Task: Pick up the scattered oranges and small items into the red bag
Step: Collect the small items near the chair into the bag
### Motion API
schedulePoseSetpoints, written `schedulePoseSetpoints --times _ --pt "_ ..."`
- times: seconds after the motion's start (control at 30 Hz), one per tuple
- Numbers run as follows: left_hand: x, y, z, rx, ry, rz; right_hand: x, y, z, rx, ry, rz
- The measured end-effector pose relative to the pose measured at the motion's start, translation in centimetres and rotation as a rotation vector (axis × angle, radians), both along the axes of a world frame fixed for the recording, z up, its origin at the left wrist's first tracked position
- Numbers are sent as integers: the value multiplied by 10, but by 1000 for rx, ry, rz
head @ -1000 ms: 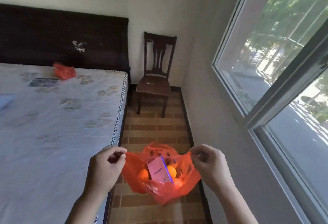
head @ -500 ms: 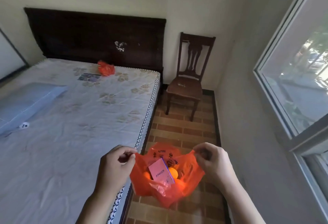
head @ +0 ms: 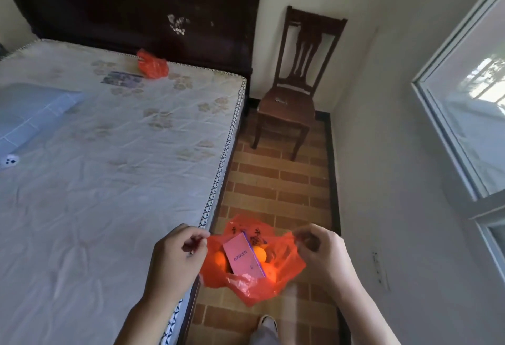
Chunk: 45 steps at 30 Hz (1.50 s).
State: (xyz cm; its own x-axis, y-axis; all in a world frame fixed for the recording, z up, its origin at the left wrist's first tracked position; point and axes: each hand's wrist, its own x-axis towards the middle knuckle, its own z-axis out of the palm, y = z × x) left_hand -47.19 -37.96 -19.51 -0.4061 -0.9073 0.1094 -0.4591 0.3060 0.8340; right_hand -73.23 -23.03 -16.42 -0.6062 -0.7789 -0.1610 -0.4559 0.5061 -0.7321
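Now the left hand (head: 177, 257) and right hand (head: 318, 251) are still pinching the red bag (head: 257, 284) open over the floor, fingers clamped on its rim. Inside, oranges (head: 259, 254) and a pink box (head: 243, 255) are lying, while the view is swinging toward the bed (head: 109, 167), suggesting a search for leftovers.

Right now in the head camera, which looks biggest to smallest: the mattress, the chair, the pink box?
1. mattress
2. chair
3. pink box; it is nearer the camera, yet looks smallest.

red bags: 2 (head: 254, 281) (head: 152, 65) | oranges: 2 (head: 219, 258) (head: 259, 254) | pink box: 1 (head: 243, 255) | chair: 1 (head: 287, 104) | hands: 2 (head: 175, 257) (head: 325, 254)
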Motion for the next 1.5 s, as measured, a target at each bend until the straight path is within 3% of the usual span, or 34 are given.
schedulePoseSetpoints --times 0.6,0.87,1.23,1.5 --pt "-76 -5 -240 265 -323 53 -65 -28 -268 314 -308 74" --pt "-88 -15 -373 345 -366 11 -51 -29 -415 389 -270 154" --pt "-103 -28 -550 182 -378 -95 -66 -38 -592 344 -64 208" --pt "-106 -17 -640 60 -365 -138 -73 -30 -696 326 -24 264"
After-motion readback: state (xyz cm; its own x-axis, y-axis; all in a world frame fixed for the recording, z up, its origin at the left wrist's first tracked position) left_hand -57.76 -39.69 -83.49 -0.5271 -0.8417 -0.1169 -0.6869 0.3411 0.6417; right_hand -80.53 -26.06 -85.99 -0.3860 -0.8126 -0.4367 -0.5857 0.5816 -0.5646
